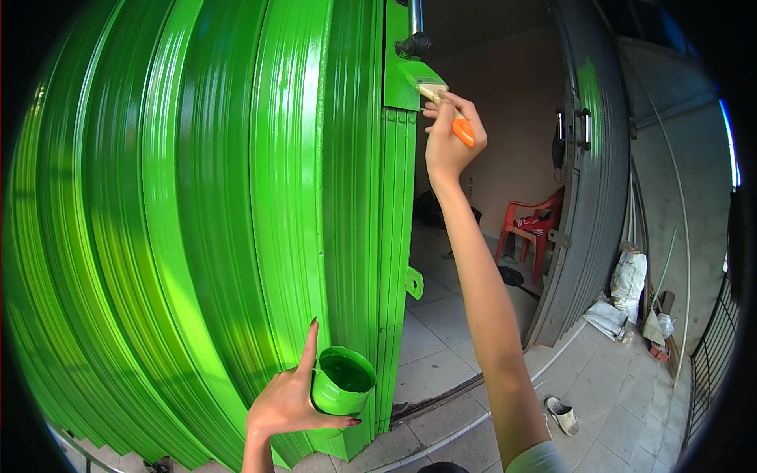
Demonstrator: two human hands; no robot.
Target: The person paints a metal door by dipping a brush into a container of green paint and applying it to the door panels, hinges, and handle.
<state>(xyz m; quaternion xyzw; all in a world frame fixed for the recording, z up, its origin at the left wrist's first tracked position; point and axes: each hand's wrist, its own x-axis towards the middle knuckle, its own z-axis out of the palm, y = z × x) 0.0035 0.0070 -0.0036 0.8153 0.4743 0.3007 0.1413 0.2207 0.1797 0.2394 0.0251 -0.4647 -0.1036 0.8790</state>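
My right hand (pixel 453 140) is closed round the orange handle of a paintbrush (pixel 430 88). Green paint coats its bristles, which touch the green plate (pixel 400 83) below the metal door handle (pixel 413 39). Low in the view, my left hand (pixel 288 400) grips a cup of green paint (pixel 341 390), thumb and fingers round its side and the index finger pointing up. Dark green paint shows inside the cup. Beside both hands stands the ribbed folding metal door (pixel 229 197), glossy green across its panels.
A grey folding door (pixel 587 213) with a green patch stands across the doorway. Inside is a red plastic chair (pixel 536 225). White sacks (pixel 628 284) lean by the right wall, and a shoe (pixel 562 415) lies on the tiles. A floor track (pixel 449 406) crosses the threshold.
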